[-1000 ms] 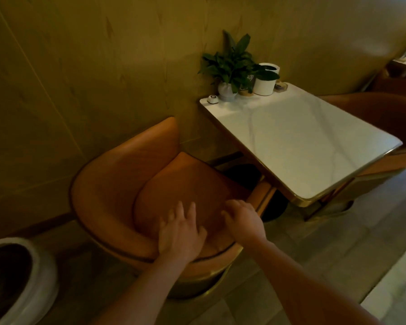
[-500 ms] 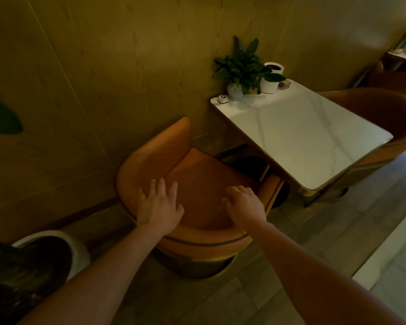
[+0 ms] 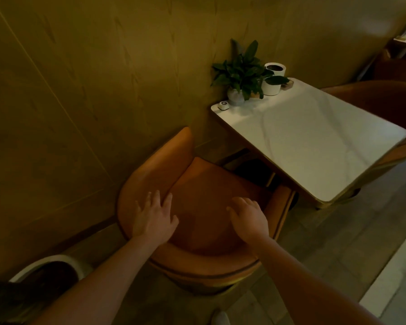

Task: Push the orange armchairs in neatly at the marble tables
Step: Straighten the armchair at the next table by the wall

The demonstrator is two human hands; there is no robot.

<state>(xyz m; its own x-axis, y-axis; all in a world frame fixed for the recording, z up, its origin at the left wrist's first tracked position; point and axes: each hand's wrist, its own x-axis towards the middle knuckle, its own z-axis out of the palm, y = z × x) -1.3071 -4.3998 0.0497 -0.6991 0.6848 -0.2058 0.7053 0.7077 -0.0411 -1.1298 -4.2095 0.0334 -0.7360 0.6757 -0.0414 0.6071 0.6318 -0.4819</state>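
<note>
An orange armchair [image 3: 211,184] with a curved back stands in front of me, its seat facing the white marble table [image 3: 314,146]. The seat's front edge sits at the table's near side, with the right arm just under the table's corner. My left hand [image 3: 154,219] lies flat with spread fingers on the inside of the chair's back, at its left. My right hand [image 3: 249,219] rests with loosely bent fingers on the back's right side. A second orange armchair [image 3: 380,102] stands on the table's far side, partly hidden by the tabletop.
A leafy potted plant [image 3: 242,76], a white pot [image 3: 273,78] and a small white call button [image 3: 223,105] stand at the table's wall end. A wood-panelled wall runs on the left. A large white planter [image 3: 54,263] stands at the lower left. Tiled floor lies to the right.
The armchair has moved toward the table and away from the planter. Both hands stayed on its back, the left shifting to the back's left side.
</note>
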